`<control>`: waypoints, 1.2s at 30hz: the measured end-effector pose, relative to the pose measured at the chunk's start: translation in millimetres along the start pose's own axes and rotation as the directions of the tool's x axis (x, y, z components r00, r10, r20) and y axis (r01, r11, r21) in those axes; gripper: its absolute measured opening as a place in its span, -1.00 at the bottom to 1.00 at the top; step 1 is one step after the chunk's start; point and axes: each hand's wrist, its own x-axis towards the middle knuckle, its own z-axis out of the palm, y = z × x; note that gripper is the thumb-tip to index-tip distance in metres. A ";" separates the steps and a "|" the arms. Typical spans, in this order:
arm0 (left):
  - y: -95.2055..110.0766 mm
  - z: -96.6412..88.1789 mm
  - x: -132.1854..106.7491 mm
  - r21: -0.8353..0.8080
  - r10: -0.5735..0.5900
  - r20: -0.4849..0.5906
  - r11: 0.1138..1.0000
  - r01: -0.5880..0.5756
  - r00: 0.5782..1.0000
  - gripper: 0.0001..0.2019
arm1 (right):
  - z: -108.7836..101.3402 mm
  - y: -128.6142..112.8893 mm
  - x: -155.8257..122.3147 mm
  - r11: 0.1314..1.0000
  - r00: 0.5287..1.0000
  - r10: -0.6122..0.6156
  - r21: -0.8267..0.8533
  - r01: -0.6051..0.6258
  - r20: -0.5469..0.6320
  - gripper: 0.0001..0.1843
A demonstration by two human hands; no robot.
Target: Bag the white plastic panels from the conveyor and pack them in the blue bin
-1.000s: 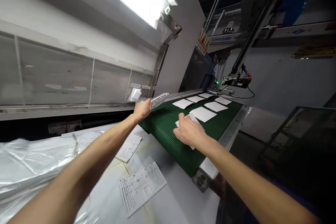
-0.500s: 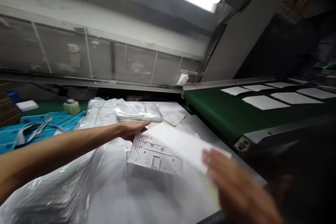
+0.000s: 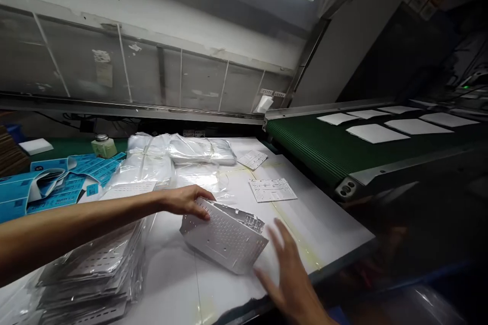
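gripping a tilted white perforated panel (image 3: 224, 237) by its top edge, left hand (image 3: 186, 201) closed, right hand (image 3: 290, 284) open just beside its lower corner

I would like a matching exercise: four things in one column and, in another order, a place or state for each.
Things:
1 Left hand
2 Right hand
3 White sheets
4 Small bottle

Places or states:
A on the green ribbed conveyor belt
B beside the blue printed cards
C holding the perforated white panel
D open, beside that panel

Pairs: 1-C, 2-D, 3-A, 4-B
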 end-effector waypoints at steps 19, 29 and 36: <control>5.0 7.2 2.0 0.073 -0.142 0.250 0.989 0.128 0.958 -0.48 | 50.0 -25.3 -27.2 0.804 0.886 0.463 0.402 -0.438 0.040 -0.64; 16.2 18.2 14.4 0.165 -0.122 0.243 0.983 0.083 0.962 -0.46 | 46.9 -29.7 -7.9 0.777 0.854 0.513 0.374 -0.506 0.088 -0.33; 12.9 16.3 14.1 0.168 -0.122 0.229 0.982 0.084 0.966 -0.52 | 51.2 -27.5 -12.6 0.568 0.839 0.538 0.700 -0.434 0.083 -0.53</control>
